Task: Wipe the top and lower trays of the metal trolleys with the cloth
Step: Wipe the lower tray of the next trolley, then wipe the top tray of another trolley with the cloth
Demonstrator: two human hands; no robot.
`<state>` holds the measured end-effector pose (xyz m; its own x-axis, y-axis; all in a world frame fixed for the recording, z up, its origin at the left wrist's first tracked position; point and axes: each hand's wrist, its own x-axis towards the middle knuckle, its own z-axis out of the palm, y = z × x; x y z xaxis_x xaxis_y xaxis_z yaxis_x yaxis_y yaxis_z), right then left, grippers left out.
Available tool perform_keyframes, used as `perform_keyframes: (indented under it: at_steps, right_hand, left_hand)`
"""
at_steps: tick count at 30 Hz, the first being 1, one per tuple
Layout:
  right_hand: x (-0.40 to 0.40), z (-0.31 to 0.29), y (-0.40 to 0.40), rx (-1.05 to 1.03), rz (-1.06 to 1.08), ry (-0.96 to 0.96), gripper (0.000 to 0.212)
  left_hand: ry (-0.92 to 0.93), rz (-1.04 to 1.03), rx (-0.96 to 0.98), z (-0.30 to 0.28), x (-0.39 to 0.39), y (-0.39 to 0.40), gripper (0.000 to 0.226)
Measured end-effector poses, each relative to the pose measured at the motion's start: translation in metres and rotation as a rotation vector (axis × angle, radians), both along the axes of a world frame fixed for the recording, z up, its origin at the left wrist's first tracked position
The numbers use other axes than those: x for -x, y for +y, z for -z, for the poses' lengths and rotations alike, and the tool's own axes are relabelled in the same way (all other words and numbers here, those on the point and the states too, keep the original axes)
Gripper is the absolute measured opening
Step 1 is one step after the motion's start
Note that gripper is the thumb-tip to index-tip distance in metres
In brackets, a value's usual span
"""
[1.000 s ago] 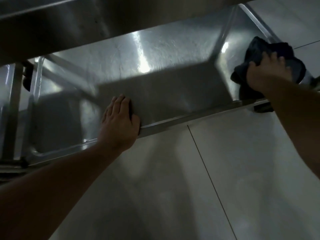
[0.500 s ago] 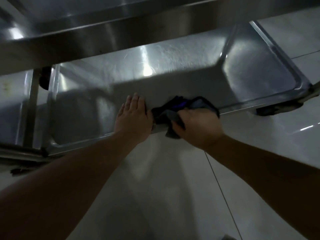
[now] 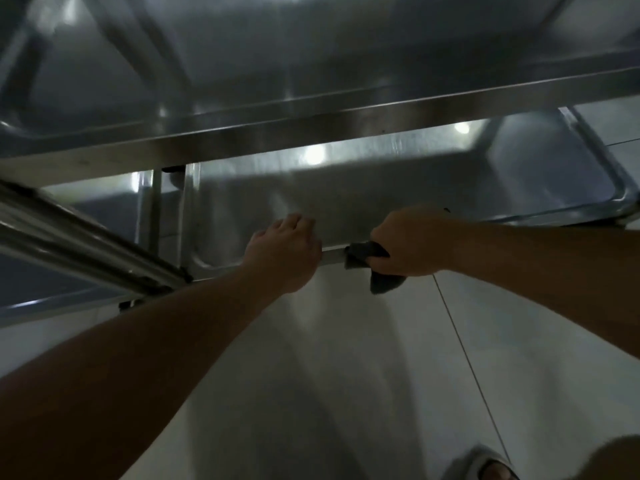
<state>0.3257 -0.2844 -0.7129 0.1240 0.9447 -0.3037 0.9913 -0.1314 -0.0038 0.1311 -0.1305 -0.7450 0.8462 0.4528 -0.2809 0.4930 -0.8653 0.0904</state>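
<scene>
Gripping cloth (image 3: 367, 252), right hand (image 3: 410, 242) beside left hand (image 3: 284, 254).

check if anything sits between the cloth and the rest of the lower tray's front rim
Nothing loose does. The right hand grips the cloth on the lower tray rim; only the left hand rests on that rim, just left.

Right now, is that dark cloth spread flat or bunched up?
Bunched: the cloth is wadded in the right hand, one corner hanging below.

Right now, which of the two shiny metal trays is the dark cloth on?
The lower steel tray: the right hand grips the dark grey cloth against its near rim. The top steel tray above goes untouched.
</scene>
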Motion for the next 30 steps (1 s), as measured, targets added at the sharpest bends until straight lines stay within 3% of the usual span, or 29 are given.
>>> perform_keyframes:
  at_steps: [6,11,14,23,25,30]
  right_hand:
    - [0.046,-0.023,0.009,0.201,0.058,0.033,0.044]
    - [0.101,-0.066,-0.013,0.508,0.197,0.166,0.047]
    - [0.134,-0.098,-0.036,0.554,0.27,0.222,0.043]
    - [0.212,-0.269,-0.096,0.72,0.361,0.284,0.037]
    - [0.231,-0.329,-0.095,0.788,0.316,0.275,0.049]
    - [0.279,-0.46,-0.087,0.659,0.46,0.295,0.038]
  left_hand:
    - [0.042,-0.118,0.132,-0.02,0.032,-0.019,0.052]
    - [0.222,-0.117,0.172,-0.061,0.073,-0.055,0.057]
    - [0.317,-0.143,0.227,-0.105,0.1,-0.079,0.056]
    - [0.433,-0.237,0.446,-0.294,0.182,-0.12,0.055]
    - [0.436,-0.252,0.478,-0.348,0.193,-0.12,0.055]
    - [0.368,-0.25,0.475,-0.481,0.218,-0.113,0.051]
